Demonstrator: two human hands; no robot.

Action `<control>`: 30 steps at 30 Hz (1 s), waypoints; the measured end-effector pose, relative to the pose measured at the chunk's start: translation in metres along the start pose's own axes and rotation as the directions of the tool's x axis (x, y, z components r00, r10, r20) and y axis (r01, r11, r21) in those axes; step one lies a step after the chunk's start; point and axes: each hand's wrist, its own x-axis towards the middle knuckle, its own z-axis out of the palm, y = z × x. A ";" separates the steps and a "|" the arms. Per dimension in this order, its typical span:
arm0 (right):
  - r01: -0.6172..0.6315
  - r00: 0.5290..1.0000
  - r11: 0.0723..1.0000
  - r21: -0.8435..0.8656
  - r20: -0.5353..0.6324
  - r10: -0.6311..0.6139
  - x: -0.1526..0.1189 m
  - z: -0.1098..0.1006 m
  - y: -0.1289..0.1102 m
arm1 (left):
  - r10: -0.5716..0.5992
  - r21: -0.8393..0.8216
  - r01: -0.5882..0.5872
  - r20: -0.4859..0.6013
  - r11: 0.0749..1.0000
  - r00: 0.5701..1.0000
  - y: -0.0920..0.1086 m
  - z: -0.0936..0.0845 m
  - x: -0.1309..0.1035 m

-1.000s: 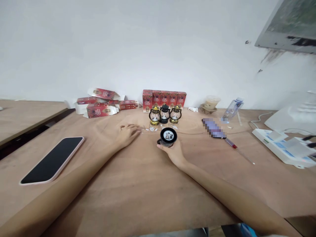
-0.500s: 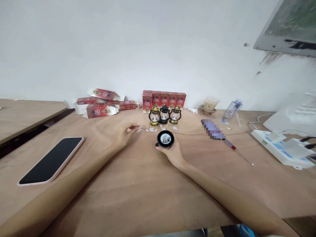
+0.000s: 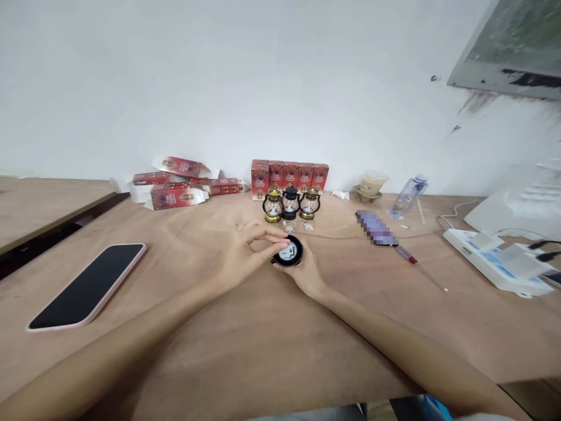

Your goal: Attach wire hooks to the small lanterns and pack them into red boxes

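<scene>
Against a pale, bare-looking wall (image 3: 175,76), the back edge of the wooden desk (image 3: 263,362) carries a row of upright red boxes (image 3: 291,175). Three small lanterns (image 3: 291,203), two gold and black and one all black, stand just before them. Scuffs and chipped spots mark the wall toward the right, below a grey panel (image 3: 508,55); past the desk's left edge, across a dark gap, lies another wooden surface (image 3: 44,199).

Well in from the near edge, about midway between the sides, the right hand (image 3: 309,275) grasps a black round piece (image 3: 297,252), its pale disc face turned up. The left hand (image 3: 248,254) has thumb and fingertips drawn together at that face; whether they pinch something small, I cannot tell.

Pale lettering runs across the red boxes and the red cartons (image 3: 177,196) heaped near the back left corner, too small to read, with a lantern picture on some. The water bottle (image 3: 409,196) near the back edge has a blurred blue label, and the phone (image 3: 377,228) in front of it is pixelated. Toward the left edge, a pink-rimmed phone (image 3: 90,286) shows a dark screen.
</scene>
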 end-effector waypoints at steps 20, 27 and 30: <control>-0.017 0.999 0.999 -0.050 0.034 0.018 -0.002 -0.004 -0.010 | 0.062 0.234 -0.096 0.147 0.968 0.987 -0.003 -0.002 -0.002; 0.017 0.999 0.998 -0.064 0.038 -0.015 -0.002 -0.003 -0.007 | 0.232 0.340 -0.282 0.179 0.897 0.956 -0.007 -0.003 -0.003; 0.004 0.999 0.998 -0.064 0.036 -0.002 -0.001 -0.002 -0.006 | 0.273 0.364 -0.320 0.174 0.875 0.946 -0.008 -0.002 -0.004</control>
